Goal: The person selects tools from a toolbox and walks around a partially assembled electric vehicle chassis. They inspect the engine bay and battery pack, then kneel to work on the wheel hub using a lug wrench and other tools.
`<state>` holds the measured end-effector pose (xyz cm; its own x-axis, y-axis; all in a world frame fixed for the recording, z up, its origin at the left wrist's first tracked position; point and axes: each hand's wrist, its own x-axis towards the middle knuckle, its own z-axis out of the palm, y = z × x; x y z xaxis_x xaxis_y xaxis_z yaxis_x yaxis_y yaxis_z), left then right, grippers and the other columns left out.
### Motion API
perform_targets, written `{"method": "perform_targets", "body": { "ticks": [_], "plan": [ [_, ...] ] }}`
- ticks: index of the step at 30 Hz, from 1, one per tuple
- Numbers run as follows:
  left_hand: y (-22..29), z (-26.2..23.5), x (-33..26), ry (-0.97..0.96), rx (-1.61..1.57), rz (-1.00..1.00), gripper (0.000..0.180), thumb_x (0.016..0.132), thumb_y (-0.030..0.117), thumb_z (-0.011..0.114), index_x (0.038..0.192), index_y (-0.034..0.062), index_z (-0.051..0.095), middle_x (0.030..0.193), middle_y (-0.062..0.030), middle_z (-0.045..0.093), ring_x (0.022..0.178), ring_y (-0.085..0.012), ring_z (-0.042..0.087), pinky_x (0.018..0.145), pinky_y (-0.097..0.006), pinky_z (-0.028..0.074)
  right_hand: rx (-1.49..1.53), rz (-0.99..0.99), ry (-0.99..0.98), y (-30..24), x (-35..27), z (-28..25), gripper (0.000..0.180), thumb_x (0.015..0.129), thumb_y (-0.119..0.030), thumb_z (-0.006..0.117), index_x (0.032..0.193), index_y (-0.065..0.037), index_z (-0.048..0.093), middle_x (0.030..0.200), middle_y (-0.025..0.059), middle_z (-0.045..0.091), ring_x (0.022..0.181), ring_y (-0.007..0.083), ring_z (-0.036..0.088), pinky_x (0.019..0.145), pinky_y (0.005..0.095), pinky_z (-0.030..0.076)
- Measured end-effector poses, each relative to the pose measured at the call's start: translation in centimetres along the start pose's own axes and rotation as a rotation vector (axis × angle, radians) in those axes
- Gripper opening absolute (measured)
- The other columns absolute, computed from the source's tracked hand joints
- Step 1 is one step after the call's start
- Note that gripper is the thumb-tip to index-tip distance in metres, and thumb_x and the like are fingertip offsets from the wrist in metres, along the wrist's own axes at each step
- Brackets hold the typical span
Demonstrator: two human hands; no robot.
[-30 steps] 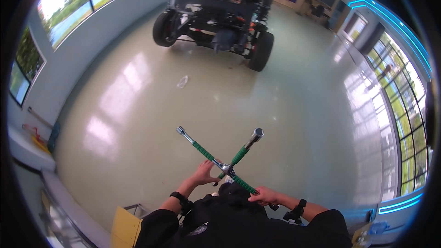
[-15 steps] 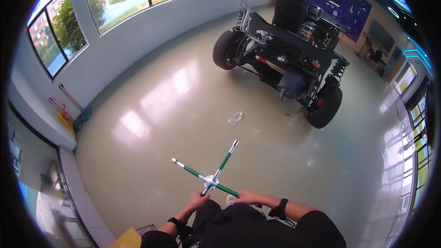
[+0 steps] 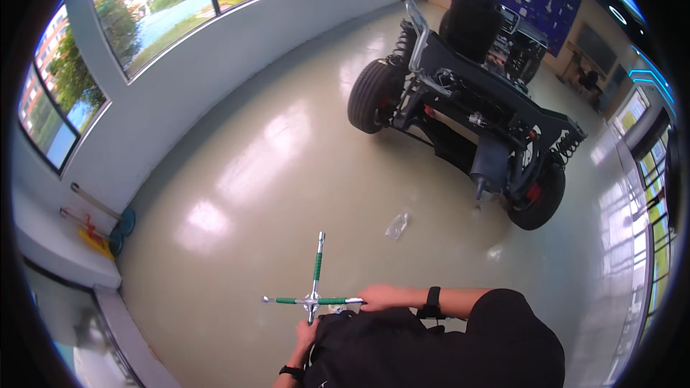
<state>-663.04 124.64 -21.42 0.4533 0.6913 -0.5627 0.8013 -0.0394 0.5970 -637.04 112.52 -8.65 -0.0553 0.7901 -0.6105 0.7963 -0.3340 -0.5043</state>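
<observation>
A four-way lug wrench (image 3: 312,302), chrome with green grips on its arms, is held out in front of my body. My right hand (image 3: 379,297) is closed around the end of its right arm. At the end of the near arm, my left hand (image 3: 307,330) is closed too. The far arm points away from me over the floor, and the remaining arm points left. Ahead on the right stands a bare vehicle chassis (image 3: 474,129), with a black tyre (image 3: 375,95) on its left and another tyre (image 3: 537,197) on its right.
A clear plastic bag (image 3: 397,225) lies on the floor between me and the chassis. Cleaning tools (image 3: 108,226) with long handles lean against the left wall under the windows. A black seat (image 3: 471,25) sits on the chassis, before a blue display board (image 3: 553,7).
The wrench has turned counter-clockwise and shifted left, both hands still on it. The chassis appears closer and further right as my view has moved.
</observation>
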Motion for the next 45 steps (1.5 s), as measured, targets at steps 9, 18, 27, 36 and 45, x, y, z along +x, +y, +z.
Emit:
{"method": "perform_targets", "body": {
  "ticks": [9, 18, 27, 36, 45],
  "plan": [
    [18.8, -11.7, 23.4, -0.052, 0.183, 0.177, 0.036, 0.076, 0.029, 0.055, 0.070, -0.0064, 0.055, 0.062, -0.0239, 0.054, 0.062, -0.0386, 0.057, 0.060, -0.043, 0.043, 0.470, 0.113, 0.219, 7.5, 12.4, -17.1, 0.028, 0.075, -0.027, 0.054, 0.089, -0.003, 0.059, 0.082, 0.0187, 0.061, 0.077, 0.0356, 0.059, 0.068, 0.0444, 0.047],
    [27.5, -18.4, 50.7, -0.200, 0.169, 0.066, 0.043, 0.076, 0.036, 0.061, 0.071, -0.0073, 0.058, 0.063, -0.0209, 0.058, 0.063, -0.0316, 0.060, 0.060, -0.040, 0.045, 0.231, 0.098, 0.233, 15.4, 30.9, -41.2, 0.024, 0.076, -0.023, 0.054, 0.085, -0.003, 0.062, 0.077, 0.0175, 0.061, 0.073, 0.0353, 0.060, 0.066, 0.0454, 0.048],
    [37.6, -25.3, 76.4, -0.429, 0.306, 0.046, 0.046, 0.073, 0.040, 0.062, 0.072, -0.0056, 0.060, 0.068, -0.0201, 0.061, 0.066, -0.0302, 0.062, 0.061, -0.040, 0.046, 0.102, 0.149, 0.277, 22.4, 48.0, -58.7, 0.021, 0.074, -0.020, 0.056, 0.077, -0.002, 0.064, 0.073, 0.0176, 0.062, 0.070, 0.0353, 0.061, 0.062, 0.0451, 0.049],
    [59.1, -28.6, 98.0, -0.802, 0.369, 0.039, 0.035, 0.077, 0.032, 0.060, 0.061, 0.0024, 0.053, 0.050, -0.0008, 0.046, 0.044, -0.0109, 0.045, 0.041, -0.028, 0.036, 0.306, 0.472, 0.433, 31.6, 56.2, -73.9, 0.015, 0.075, -0.021, 0.057, 0.079, -0.008, 0.063, 0.071, 0.0155, 0.061, 0.072, 0.0346, 0.060, 0.065, 0.0455, 0.047],
    [78.9, -18.5, 118.0, -1.065, 0.746, 0.366, 0.029, 0.073, 0.025, 0.062, 0.070, -0.0036, 0.055, 0.057, -0.0092, 0.056, 0.049, -0.0179, 0.056, 0.045, -0.030, 0.046, 0.519, 0.779, 0.544, 49.5, 58.9, -84.5, 0.017, 0.073, -0.018, 0.057, 0.078, -0.003, 0.064, 0.075, 0.0175, 0.062, 0.073, 0.0356, 0.060, 0.066, 0.0441, 0.048]
  ]
}}
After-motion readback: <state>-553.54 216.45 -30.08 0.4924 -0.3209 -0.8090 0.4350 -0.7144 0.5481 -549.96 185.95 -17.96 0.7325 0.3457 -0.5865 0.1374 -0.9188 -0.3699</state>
